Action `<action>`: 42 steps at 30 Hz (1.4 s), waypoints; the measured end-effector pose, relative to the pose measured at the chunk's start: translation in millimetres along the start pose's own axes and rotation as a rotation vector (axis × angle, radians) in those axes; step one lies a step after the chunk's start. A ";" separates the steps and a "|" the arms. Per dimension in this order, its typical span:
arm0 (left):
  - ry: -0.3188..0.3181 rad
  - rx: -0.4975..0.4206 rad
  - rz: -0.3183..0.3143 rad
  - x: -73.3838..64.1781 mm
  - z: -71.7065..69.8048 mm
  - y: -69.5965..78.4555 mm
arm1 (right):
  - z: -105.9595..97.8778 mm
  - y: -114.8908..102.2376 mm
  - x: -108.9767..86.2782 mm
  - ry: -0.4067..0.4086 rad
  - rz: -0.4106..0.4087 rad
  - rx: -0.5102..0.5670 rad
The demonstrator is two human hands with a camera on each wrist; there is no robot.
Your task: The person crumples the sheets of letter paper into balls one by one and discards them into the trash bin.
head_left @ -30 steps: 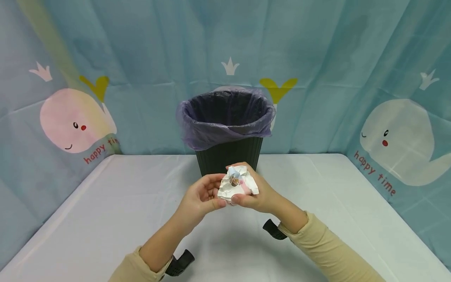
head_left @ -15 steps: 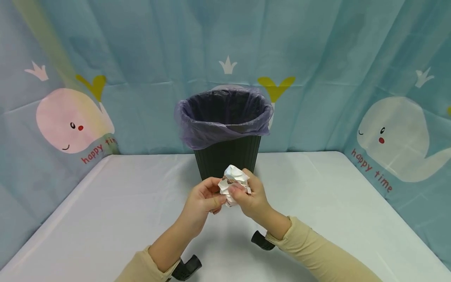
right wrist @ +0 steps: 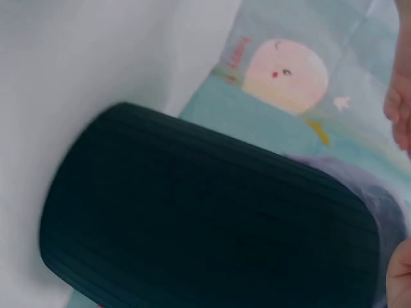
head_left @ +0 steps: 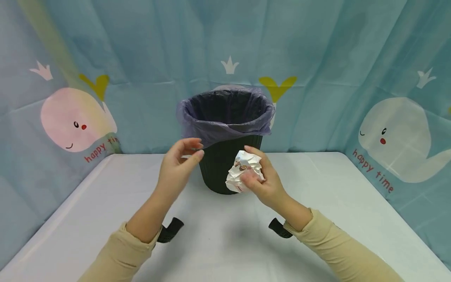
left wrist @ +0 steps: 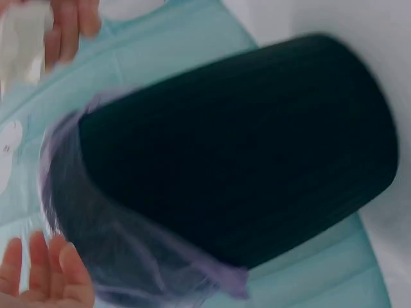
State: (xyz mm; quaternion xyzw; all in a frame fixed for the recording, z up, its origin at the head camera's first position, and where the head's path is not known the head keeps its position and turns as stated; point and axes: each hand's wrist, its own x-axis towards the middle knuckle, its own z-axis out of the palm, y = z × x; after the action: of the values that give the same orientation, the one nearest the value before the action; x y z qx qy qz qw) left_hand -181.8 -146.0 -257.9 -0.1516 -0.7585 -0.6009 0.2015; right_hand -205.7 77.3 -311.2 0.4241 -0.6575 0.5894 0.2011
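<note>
Between the thumb and fingers of my right hand (head_left: 269, 182) is a crumpled piece of white printed paper (head_left: 237, 176). The paper (left wrist: 24, 45) also shows at the upper left of the left wrist view. My left hand (head_left: 172, 168) is apart from it, fingers loosely bent and holding nothing. It hovers in front of the left side of a dark green trash can (head_left: 216, 168). A purple bag (head_left: 218, 133) lines the can and folds over its rim. The right wrist view shows the can (right wrist: 205, 212) large, and only part of each hand at its right edge.
The can stands on a white table (head_left: 116, 207) near its back edge. Behind and on both sides hangs a light blue curtain (head_left: 151, 51) with cartoon whales. A black wrist mount (head_left: 170, 230) sits under each forearm.
Both hands first held the paper, and it was squeezed smaller. My left hand has since let go and moved up and left, while the right hand has shifted right and up with the paper.
</note>
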 end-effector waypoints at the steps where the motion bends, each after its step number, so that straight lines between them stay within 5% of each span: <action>1: 0.035 0.015 -0.009 5.5 -3.6 3.7 | -1.9 -1.2 1.5 -0.008 -0.016 0.022; 6: 0.085 0.060 -0.045 28.2 -15.8 12.0 | -6.8 -4.5 10.3 -0.018 -0.147 0.028; 12: 0.071 0.121 -0.058 49.8 -18.5 15.8 | -9.7 -10.4 16.6 0.119 -0.205 -0.114; 17: 0.041 0.149 -0.154 74.1 -19.1 19.8 | -15.4 -17.8 29.5 0.228 -0.237 -0.131; 24: -0.008 -0.020 -0.261 97.3 -21.1 15.7 | -28.2 -22.8 63.1 0.317 -0.236 -0.203; 28: 0.021 -0.146 -0.316 101.1 -22.8 7.9 | -36.9 -23.8 85.0 0.325 -0.249 -0.219; 34: 0.067 -0.294 -0.344 102.3 -23.0 -3.8 | -44.8 -23.1 116.9 0.278 -0.103 -0.136; 42: 0.128 -0.375 -0.331 104.0 -14.7 -10.8 | -53.4 -13.4 151.7 0.237 0.171 -0.311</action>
State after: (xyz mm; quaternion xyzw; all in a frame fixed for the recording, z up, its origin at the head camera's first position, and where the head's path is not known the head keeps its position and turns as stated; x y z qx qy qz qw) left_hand -275.9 -164.1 -213.4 -0.0216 -0.6340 -0.7643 0.1162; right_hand -292.4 79.8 -175.2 0.2585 -0.7457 0.5416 0.2893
